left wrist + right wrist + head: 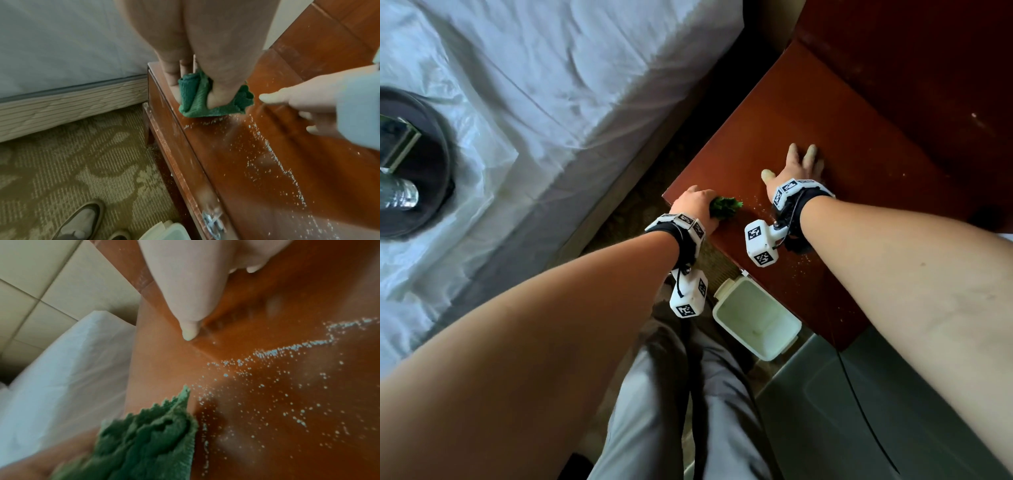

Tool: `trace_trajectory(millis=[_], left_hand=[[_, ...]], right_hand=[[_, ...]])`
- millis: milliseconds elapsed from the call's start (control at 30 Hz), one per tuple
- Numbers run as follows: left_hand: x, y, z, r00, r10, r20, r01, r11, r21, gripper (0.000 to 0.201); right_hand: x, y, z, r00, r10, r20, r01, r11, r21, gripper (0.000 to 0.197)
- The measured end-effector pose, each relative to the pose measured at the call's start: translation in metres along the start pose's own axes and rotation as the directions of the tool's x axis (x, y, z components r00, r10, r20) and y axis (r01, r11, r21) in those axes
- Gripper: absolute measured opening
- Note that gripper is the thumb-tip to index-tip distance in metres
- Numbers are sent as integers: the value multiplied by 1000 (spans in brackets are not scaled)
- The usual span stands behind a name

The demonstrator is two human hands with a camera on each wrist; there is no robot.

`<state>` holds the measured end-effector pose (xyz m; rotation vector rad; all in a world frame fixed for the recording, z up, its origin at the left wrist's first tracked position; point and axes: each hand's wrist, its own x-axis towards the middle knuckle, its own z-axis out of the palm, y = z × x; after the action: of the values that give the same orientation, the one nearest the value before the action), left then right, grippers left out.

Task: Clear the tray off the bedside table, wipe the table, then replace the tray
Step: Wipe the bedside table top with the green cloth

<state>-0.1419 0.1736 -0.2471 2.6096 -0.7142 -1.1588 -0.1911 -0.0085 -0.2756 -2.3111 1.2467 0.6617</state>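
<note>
My left hand (693,204) grips a bunched green cloth (486,209) (203,100) (148,438) and holds it down on the near left corner of the reddish-brown bedside table (784,137) (277,162). My right hand (796,164) lies flat on the tabletop with fingers spread, a little right of the cloth; its thumb (185,305) points at the table edge. White crumbs (267,146) (277,378) are scattered over the wood near the cloth. The dark round tray (431,137) sits on the bed at far left, carrying a glass (397,195) and a small box.
The white-sheeted bed (551,85) runs along the table's left side. A white open bin (753,318) stands on the patterned carpet (72,154) below the table's front edge. A metal drawer handle (211,220) shows on the table front. My shoe (80,222) is nearby.
</note>
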Motion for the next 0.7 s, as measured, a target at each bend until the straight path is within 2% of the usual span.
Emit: trace_trajectory(millis=[100, 167, 200, 300, 367, 467, 567, 633, 700], left_hand=[[0, 6, -22, 998, 1, -57, -2, 1000, -13, 48], [4, 11, -37, 998, -14, -67, 12, 1000, -25, 49], [7, 14, -44, 997, -14, -73, 12, 1000, -28, 47], [16, 22, -57, 992, 19, -122, -26, 998, -52, 40], [23, 28, -62, 989, 36, -142, -46, 996, -70, 41], [32, 36, -66, 987, 100, -123, -109, 991, -73, 44], [42, 31, -63, 977, 186, -105, -192, 980, -48, 45], [49, 20, -59, 974, 211, -80, -212, 977, -3, 48], [55, 5, -54, 979, 205, 6, -205, 973, 107, 64]], right_hand=[[-4, -8, -21, 980, -194, -39, 198, 967, 159, 45], [-13, -19, -41, 942, -334, 42, 313, 914, 259, 45], [-17, -25, -50, 905, -409, 115, 365, 887, 281, 48], [-24, -39, -71, 784, -525, 330, 475, 851, 226, 49], [-25, -47, -73, 760, -520, 390, 516, 847, 123, 38], [-22, -53, -67, 815, -481, 323, 501, 865, 24, 37], [-18, -50, -59, 863, -446, 238, 462, 887, -11, 25], [-11, -42, -55, 891, -413, 187, 427, 903, -38, 27], [-5, -33, -52, 932, -342, 125, 351, 935, -59, 35]])
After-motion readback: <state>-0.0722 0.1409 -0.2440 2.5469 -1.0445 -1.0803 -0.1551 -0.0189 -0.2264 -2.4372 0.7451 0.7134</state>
